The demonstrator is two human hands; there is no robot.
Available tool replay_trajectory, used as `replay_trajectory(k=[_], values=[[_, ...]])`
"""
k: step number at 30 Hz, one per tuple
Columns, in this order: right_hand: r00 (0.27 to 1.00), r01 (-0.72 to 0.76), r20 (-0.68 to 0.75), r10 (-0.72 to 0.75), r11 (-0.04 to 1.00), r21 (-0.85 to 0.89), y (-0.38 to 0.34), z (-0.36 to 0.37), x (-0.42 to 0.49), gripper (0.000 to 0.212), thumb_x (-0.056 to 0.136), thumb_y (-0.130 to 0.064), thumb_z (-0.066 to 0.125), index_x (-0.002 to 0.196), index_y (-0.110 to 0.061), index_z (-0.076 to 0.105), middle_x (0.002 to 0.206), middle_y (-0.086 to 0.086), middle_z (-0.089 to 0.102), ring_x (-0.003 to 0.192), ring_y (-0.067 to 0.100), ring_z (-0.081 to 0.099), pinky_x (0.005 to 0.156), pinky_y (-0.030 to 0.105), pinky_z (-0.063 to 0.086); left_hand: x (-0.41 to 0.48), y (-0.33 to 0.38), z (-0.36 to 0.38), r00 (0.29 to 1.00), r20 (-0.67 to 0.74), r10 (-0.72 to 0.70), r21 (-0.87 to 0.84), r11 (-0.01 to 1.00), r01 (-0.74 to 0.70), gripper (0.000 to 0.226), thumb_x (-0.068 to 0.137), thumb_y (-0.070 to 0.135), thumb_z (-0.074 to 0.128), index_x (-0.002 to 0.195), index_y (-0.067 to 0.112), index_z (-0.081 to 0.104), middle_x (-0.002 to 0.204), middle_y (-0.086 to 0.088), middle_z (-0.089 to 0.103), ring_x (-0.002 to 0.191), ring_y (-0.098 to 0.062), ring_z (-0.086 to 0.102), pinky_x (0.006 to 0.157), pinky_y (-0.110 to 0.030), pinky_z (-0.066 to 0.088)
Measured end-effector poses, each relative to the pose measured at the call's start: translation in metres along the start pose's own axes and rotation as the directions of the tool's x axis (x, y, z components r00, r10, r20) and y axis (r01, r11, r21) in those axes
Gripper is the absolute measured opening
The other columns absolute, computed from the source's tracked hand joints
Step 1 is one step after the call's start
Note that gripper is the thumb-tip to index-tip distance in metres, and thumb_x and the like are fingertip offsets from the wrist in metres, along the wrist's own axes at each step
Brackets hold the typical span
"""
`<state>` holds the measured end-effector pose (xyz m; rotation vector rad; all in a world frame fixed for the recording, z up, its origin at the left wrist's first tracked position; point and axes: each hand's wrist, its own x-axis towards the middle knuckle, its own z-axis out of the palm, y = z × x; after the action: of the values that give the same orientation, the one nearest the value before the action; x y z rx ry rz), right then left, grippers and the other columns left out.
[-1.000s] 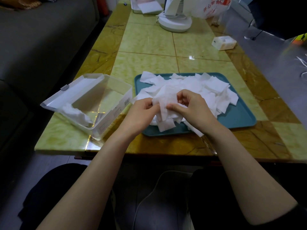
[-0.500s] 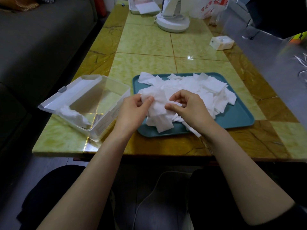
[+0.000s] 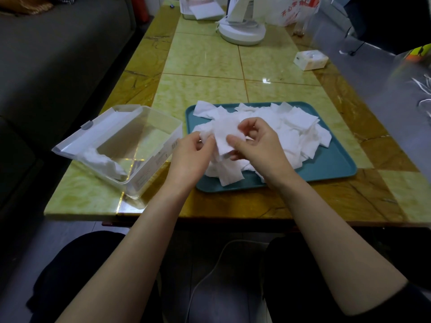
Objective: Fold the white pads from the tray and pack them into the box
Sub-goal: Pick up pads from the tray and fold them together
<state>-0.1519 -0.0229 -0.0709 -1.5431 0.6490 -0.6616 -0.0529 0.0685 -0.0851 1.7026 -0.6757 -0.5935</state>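
Change, head view: both hands have risen from the near edge of the heap to above its middle. The pad between them hung flat a second ago and is now bunched along its left side.
Meaning for the task: the fold appears to be in progress and not yet complete. The pad has made no move toward the box.
Left hand: thumb and fingertips pinch the left edge of the held pad.
Right hand: thumb presses on the pad's near face, fingers curled behind it in a grip on the right edge.
Held pad, position: between the two hands, raised just above the heap, over the left half of the tray and apart from the box.
Loose pads: heaped unfolded across the teal tray, with a few corners overhanging its far-left rim.
Box: clear, lid open, standing on the desk just left of the tray and beside the left wrist.
Packed pads: a small white bundle at the box's near-left end.
Progress, judged: early, since most pads are on the tray and much of the box is unfilled.
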Motion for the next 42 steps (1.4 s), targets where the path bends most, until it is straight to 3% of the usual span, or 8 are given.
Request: replay_trajectory(k=[8,18,23,25,27,33,38,42], values=[[0.996,-0.021,-0.086,0.003,0.977,-0.212,0.008,0.0,0.004,0.025,0.091,-0.02,0.058,0.112,-0.017,0.045,0.094,0.004,0.065,0.088,0.017,0.065,0.074,0.029,0.057,0.003,-0.001,0.003,0.999,0.024,-0.026,0.004,1.0,0.026,0.018,0.096,0.027,0.052,0.094,0.021,0.069,0.096,-0.005,0.072,0.094,-0.025,0.066,0.088,-0.052,0.052],[0.994,-0.005,-0.108,-0.019,0.976,-0.216,0.007,-0.001,0.003,0.036,0.08,-0.017,0.072,0.107,-0.02,0.049,0.089,0.002,0.061,0.075,0.018,0.062,0.061,0.024,0.055,0.002,0.003,0.004,0.994,0.092,-0.055,0.04,0.998,0.052,0.035,0.101,0.029,0.04,0.095,0.01,0.069,0.094,-0.006,0.071,0.095,-0.023,0.065,0.09,-0.041,0.051],[0.996,0.047,-0.057,-0.072,0.931,-0.363,0.008,-0.003,0.001,0.032,0.081,-0.022,0.07,0.107,-0.02,0.05,0.08,-0.008,0.056,0.064,0.006,0.053,0.061,0.016,0.048,0.001,0.003,0.002,0.988,0.149,-0.029,0.027,0.999,0.025,0.061,0.08,0.063,0.051,0.098,0.008,0.07,0.091,-0.016,0.07,0.089,-0.032,0.066,0.086,-0.05,0.05],[0.999,0.031,0.003,-0.032,0.922,-0.385,0.007,-0.011,0.003,0.028,0.084,-0.021,0.066,0.107,-0.02,0.051,0.08,-0.008,0.057,0.066,0.005,0.054,0.063,0.015,0.046,0.0,0.0,0.003,0.993,0.116,0.034,0.103,0.994,-0.046,0.036,0.083,0.046,0.065,0.089,0.011,0.07,0.084,-0.011,0.071,0.085,-0.027,0.068,0.082,-0.053,0.053],[0.998,0.049,-0.002,-0.057,0.87,-0.49,0.007,-0.027,0.008,0.026,0.088,-0.024,0.062,0.111,-0.019,0.052,0.092,-0.007,0.059,0.08,0.005,0.055,0.071,0.014,0.044,0.002,-0.004,0.004,0.996,0.066,0.06,0.107,0.992,-0.067,0.013,0.086,0.028,0.067,0.089,0.015,0.069,0.085,-0.003,0.072,0.084,-0.021,0.069,0.082,-0.051,0.054],[0.936,-0.107,-0.254,-0.246,0.488,-0.866,0.028,-0.091,0.041,0.048,0.093,-0.015,0.053,0.136,-0.003,0.036,0.141,0.015,0.038,0.135,0.029,0.027,0.111,0.034,0.022,0.003,-0.003,0.004,0.999,0.006,0.049,0.089,0.995,-0.049,0.015,0.087,0.027,0.066,0.09,0.013,0.069,0.087,-0.003,0.072,0.085,-0.019,0.068,0.083,-0.049,0.054],[0.945,-0.267,-0.324,-0.037,0.48,-0.836,0.049,-0.11,0.05,0.055,0.093,-0.027,0.052,0.141,-0.009,0.031,0.143,0.014,0.038,0.13,0.035,0.034,0.108,0.045,0.028,0.003,-0.002,0.008,0.999,0.032,0.04,0.089,0.995,-0.043,0.009,0.087,0.026,0.066,0.079,0.03,0.062,0.088,0.004,0.071,0.087,-0.014,0.067,0.085,-0.044,0.054],[0.912,-0.268,-0.378,-0.158,0.469,-0.842,0.046,-0.114,0.048,0.033,0.094,-0.022,0.048,0.125,-0.012,0.053,0.121,0.014,0.056,0.113,0.034,0.049,0.096,0.045,0.039,0.005,0.0,0.011,0.999,0.03,0.032,0.082,0.996,-0.034,0.01,0.087,0.026,0.066,0.08,0.032,0.062,0.089,0.005,0.071,0.089,-0.015,0.067,0.085,-0.043,0.055]])
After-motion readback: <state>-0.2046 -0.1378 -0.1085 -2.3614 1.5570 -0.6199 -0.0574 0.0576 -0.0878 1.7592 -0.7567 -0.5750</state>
